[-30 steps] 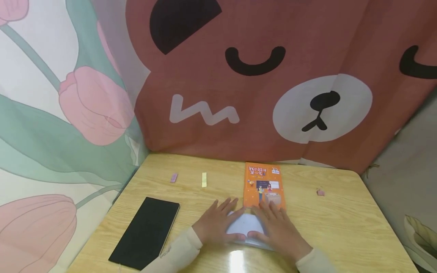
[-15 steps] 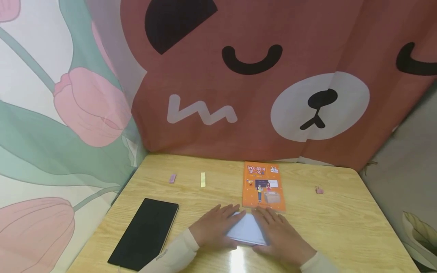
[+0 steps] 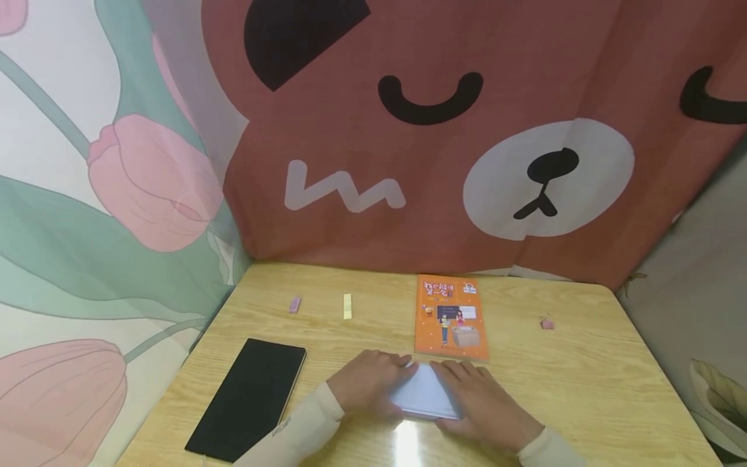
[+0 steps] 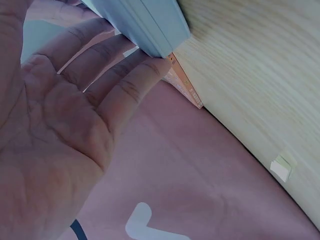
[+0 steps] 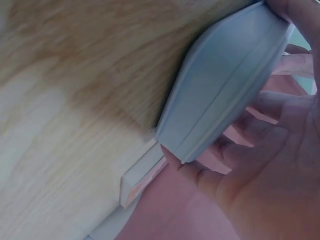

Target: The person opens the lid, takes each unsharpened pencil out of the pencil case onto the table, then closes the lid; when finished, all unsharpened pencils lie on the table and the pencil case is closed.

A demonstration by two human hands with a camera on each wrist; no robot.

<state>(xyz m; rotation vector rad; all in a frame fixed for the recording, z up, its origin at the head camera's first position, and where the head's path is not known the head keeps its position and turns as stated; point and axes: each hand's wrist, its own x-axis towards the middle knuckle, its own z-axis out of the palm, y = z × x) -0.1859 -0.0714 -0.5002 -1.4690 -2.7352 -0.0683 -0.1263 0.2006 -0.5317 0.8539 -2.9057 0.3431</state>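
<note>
A pale blue, thick book (image 3: 424, 391) lies flat at the table's near middle, between both hands. My left hand (image 3: 366, 384) holds its left end, and its curled fingers reach the far left corner in the head view. In the left wrist view the fingers (image 4: 127, 92) touch the book's edge (image 4: 150, 25). My right hand (image 3: 487, 405) grips the right end, thumb at the near side and fingers along the far side. The right wrist view shows the book's slightly bulging edge (image 5: 220, 80) with fingertips (image 5: 172, 157) at its corner.
Just beyond stands an orange picture-covered book (image 3: 449, 318), lying flat. A black notebook (image 3: 248, 397) lies to the left. Farther back are a small purple piece (image 3: 295, 305), a yellow strip (image 3: 347, 306) and a pink piece (image 3: 546, 322). A bear-print curtain (image 3: 350, 240) hangs behind the table.
My spread fingers have drawn back from above the pale blue book to its ends and curled round them. The thumbs moved from its top to the near side. The orange book is uncovered now.
</note>
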